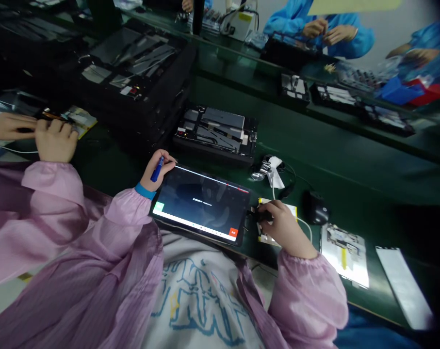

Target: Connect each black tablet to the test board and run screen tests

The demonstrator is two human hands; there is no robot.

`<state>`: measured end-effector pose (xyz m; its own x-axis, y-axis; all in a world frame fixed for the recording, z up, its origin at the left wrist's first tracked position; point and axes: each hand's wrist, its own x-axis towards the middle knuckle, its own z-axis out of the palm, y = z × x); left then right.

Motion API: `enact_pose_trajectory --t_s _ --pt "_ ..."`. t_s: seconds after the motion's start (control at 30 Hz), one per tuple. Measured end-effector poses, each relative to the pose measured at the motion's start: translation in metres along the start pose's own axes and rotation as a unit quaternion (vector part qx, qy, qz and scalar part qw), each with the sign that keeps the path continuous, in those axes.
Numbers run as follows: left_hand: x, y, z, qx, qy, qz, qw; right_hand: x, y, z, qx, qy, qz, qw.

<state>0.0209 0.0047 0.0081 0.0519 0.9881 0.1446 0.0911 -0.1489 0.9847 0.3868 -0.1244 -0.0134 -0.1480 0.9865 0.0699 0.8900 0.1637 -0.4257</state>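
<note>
A tablet (201, 203) lies on the green bench in front of me, its dark screen lit with a line of small text, a green square and a red square. My left hand (156, 172) is at its upper left corner, closed around a blue pen (156, 169). At the tablet's right edge, my right hand (283, 227) grips a small black connector (263, 215); the fingers partly hide it. Under that hand lies a pale panel with yellow edges (290, 209). A white cable (305, 225) runs past the hand.
Black trays with tablet parts (216, 133) stand behind the tablet, with taller tray stacks (132, 63) to the left. A mouse (315, 207), a bare metal panel (345, 254) and a white strip (403, 286) lie rightward. A co-worker's hands (56, 138) work at left; others sit opposite.
</note>
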Motion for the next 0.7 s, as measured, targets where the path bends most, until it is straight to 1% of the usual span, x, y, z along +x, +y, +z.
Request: enact_pose_trajectory --t_s 0.1,0.17,0.3,0.37,0.4,0.47,0.5,0.53,0.57,0.63,0.7 --pt "0.0 -0.001 0.0 -0.009 -0.001 -0.008 1.0 -0.005 0.004 0.002 -0.002 0.011 -0.013 1.0" --pt "0.0 -0.001 0.0 -0.014 -0.002 -0.009 1.0 -0.007 0.006 0.0 0.017 0.016 -0.016 1.0" --pt "0.0 -0.001 0.0 -0.01 0.003 -0.009 1.0 -0.012 0.011 -0.009 0.116 0.024 0.011 0.993" --pt "0.0 -0.001 0.0 -0.01 0.005 -0.01 1.0 -0.01 0.015 -0.014 0.174 0.061 0.053 0.981" --pt "0.001 -0.002 0.0 -0.01 0.006 -0.009 1.0 -0.006 0.017 -0.014 0.201 0.095 0.081 0.972" --pt "0.001 -0.003 0.0 -0.01 0.004 -0.005 1.0 0.007 0.022 -0.013 0.24 0.172 0.145 0.944" --pt "0.002 -0.003 0.0 -0.01 0.003 -0.003 1.0 0.015 0.023 -0.011 0.25 0.198 0.171 0.932" --pt "0.002 -0.004 0.0 -0.012 0.002 -0.002 1.0 0.023 0.023 -0.009 0.255 0.211 0.19 0.924" --pt "0.002 -0.004 0.0 -0.016 0.0 -0.002 1.0 0.03 0.022 -0.007 0.256 0.21 0.201 0.922" --pt "0.002 -0.005 0.0 -0.023 -0.001 -0.005 1.0 0.039 0.011 -0.004 0.238 0.192 0.204 0.93" --pt "0.0 -0.006 0.001 -0.029 -0.003 -0.007 1.0 0.038 -0.013 -0.004 0.201 0.193 0.181 0.943"
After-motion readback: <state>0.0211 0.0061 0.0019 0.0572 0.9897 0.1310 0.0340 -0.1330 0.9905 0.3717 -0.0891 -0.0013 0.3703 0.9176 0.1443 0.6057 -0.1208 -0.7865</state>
